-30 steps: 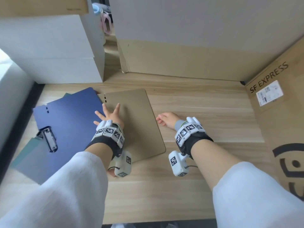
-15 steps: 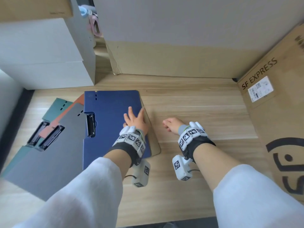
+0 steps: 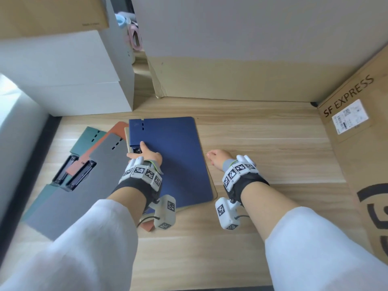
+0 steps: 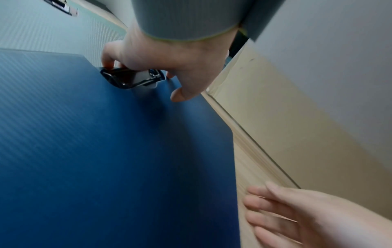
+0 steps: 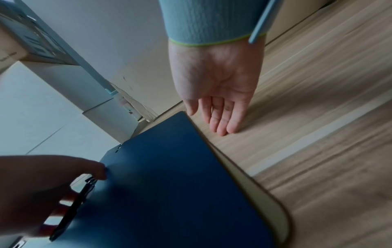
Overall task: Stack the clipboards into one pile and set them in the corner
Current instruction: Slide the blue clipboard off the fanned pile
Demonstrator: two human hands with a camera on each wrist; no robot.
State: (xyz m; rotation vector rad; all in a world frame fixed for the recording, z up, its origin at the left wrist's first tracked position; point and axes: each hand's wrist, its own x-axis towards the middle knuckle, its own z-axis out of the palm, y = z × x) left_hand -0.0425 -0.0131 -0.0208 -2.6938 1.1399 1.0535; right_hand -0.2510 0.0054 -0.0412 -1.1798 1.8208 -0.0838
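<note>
While "SF EXPRESS" marks the cardboard box (image 3: 357,127), hands meet blue clipboard (image 3: 174,156).

I see a matt blue clipboard (image 3: 172,156) with a fine woven texture, its glossy black metal clip (image 4: 131,78), pale wood-grain tabletop (image 3: 262,139) (laminate, perhaps), brown cardboard box (image 3: 357,127), ribbed knit cuff (image 5: 212,21).
</note>
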